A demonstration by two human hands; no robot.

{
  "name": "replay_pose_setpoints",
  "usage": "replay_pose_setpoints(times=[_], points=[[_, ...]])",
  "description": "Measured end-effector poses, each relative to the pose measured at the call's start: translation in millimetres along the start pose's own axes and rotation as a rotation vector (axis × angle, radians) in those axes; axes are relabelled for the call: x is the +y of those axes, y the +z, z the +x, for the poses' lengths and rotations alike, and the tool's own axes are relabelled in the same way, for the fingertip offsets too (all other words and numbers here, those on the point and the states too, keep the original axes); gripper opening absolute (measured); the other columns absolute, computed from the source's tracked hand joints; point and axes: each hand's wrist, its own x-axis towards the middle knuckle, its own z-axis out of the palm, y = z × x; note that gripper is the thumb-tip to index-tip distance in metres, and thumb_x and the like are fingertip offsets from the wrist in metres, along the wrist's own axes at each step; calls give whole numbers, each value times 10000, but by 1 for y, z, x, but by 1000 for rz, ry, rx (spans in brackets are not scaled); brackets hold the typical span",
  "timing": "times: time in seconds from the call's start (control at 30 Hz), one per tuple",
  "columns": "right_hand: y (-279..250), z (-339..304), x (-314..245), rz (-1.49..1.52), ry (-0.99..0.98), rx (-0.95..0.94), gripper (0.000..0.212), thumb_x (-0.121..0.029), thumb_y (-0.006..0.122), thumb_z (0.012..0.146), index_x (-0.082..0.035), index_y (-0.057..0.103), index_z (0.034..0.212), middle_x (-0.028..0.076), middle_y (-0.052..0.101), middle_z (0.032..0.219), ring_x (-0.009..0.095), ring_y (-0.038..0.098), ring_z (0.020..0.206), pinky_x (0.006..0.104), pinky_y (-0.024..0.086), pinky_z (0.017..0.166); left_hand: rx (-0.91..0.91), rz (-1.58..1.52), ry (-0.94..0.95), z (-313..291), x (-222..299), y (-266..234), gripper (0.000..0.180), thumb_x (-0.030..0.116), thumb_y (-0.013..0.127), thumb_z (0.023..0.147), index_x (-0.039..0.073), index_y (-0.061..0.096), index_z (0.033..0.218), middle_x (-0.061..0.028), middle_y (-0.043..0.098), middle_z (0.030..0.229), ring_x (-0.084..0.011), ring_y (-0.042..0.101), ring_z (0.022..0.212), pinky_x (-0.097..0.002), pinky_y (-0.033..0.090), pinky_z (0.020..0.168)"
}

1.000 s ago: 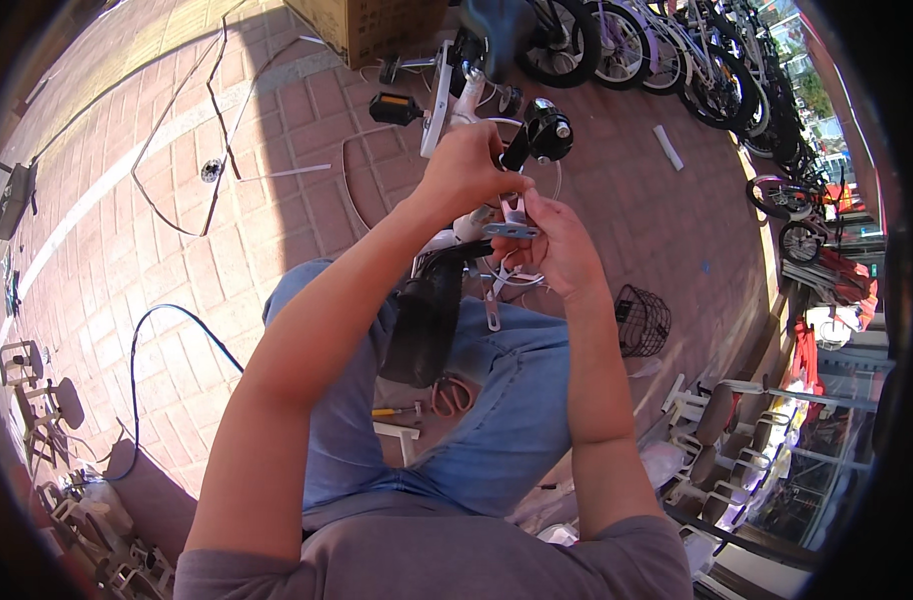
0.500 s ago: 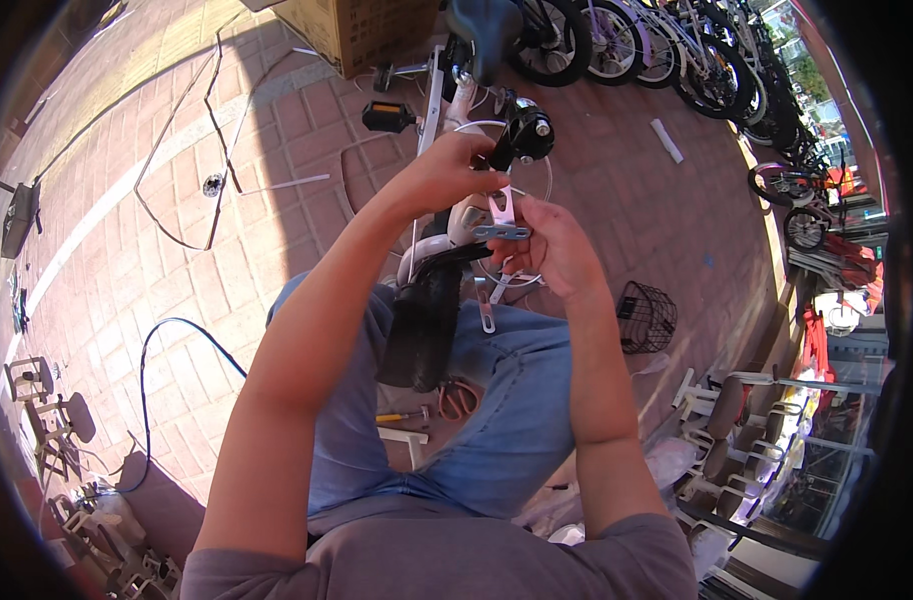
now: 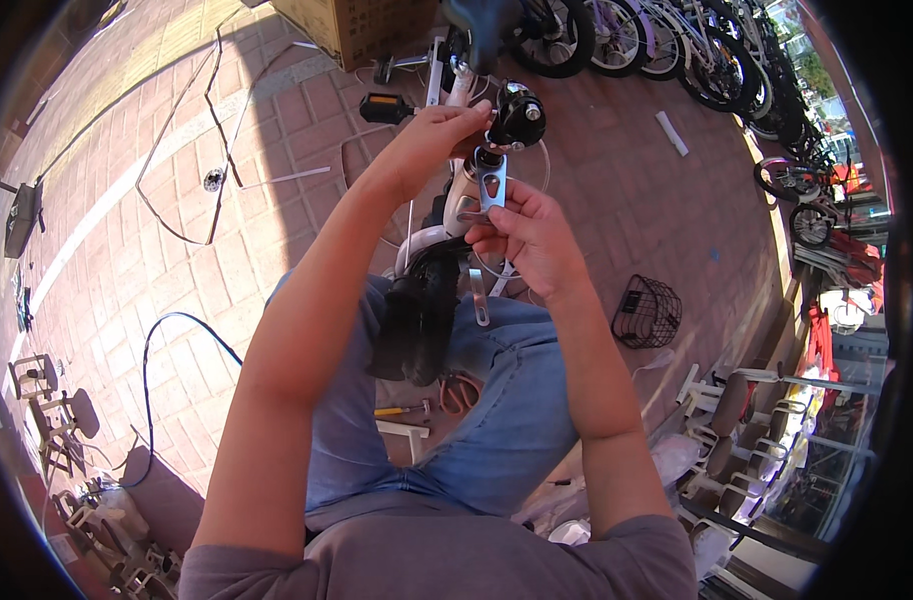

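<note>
A small bicycle stands between my knees, its pale frame (image 3: pixel 459 205) leading down to a dark tyre (image 3: pixel 412 330). My right hand (image 3: pixel 533 236) pinches a silver metal bracket (image 3: pixel 493 182) by its lower end. The bracket's upper end meets the underside of a shiny black bolted part (image 3: pixel 520 116) that looks like a handlebar stem. My left hand (image 3: pixel 439 142) is closed against the left side of that black stem, its fingertips partly hidden behind it. Below the right hand, a slotted metal strip (image 3: pixel 480 298) hangs over my jeans.
A black wire basket (image 3: pixel 647 312) rests on the paving to the right. Orange-handled pliers or scissors (image 3: pixel 460 393) and a yellow-handled tool (image 3: pixel 402 410) lie between my legs. A cardboard box (image 3: pixel 362 32) stands ahead, and parked bicycles (image 3: pixel 717 75) line the far right.
The bracket has tilted upright and moved up against the black stem, with the right hand shifting slightly left. My left hand has moved up and left along the stem.
</note>
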Motion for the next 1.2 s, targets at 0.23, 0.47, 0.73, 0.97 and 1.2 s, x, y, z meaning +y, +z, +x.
replay_pose_setpoints(times=[0.23, 0.47, 0.73, 0.97, 1.2], points=[[-7, 5, -22, 67, -128, -60, 259, -154, 551, 893, 41, 561, 1063, 164, 651, 924, 216, 669, 735, 267, 555, 593, -205, -105, 112, 0, -1, -18, 365, 150, 452, 889, -57, 519, 1182, -107, 599, 1112, -185, 572, 1027, -314, 409, 943], [-5, 11, -29, -189, -225, -139, 382, -290, 577, 886, 47, 562, 1067, 172, 659, 869, 213, 667, 708, 290, 548, 599, -181, 103, 304, 0, -3, 5, 480, -80, 579, 725, -8, 520, 1197, -45, 616, 1042, -108, 568, 964, -252, 440, 856], [-25, 30, -15, -565, -439, 220, 242, -159, 651, 811, 22, 616, 969, 80, 650, 861, 128, 603, 798, 261, 485, 704, -103, 368, 345, 10, 3, 1, 487, -65, 648, 665, -27, 564, 1143, -63, 647, 933, -100, 579, 857, -242, 452, 794], [-15, 50, -6, -714, -342, 245, 354, -187, 784, 667, 19, 630, 911, 36, 648, 829, 87, 578, 746, 240, 445, 699, -193, 263, 259, 13, 12, -2, 528, -47, 620, 609, -46, 562, 1134, -107, 653, 932, -126, 597, 819, -248, 451, 776], [-24, 45, -16, -694, -331, 212, 275, -101, 787, 664, -10, 653, 886, 14, 650, 803, 74, 563, 727, 232, 426, 675, -153, 220, 291, 10, 13, 8, 521, -3, 664, 572, -41, 592, 1086, -118, 655, 892, -160, 604, 777, -263, 458, 724]])
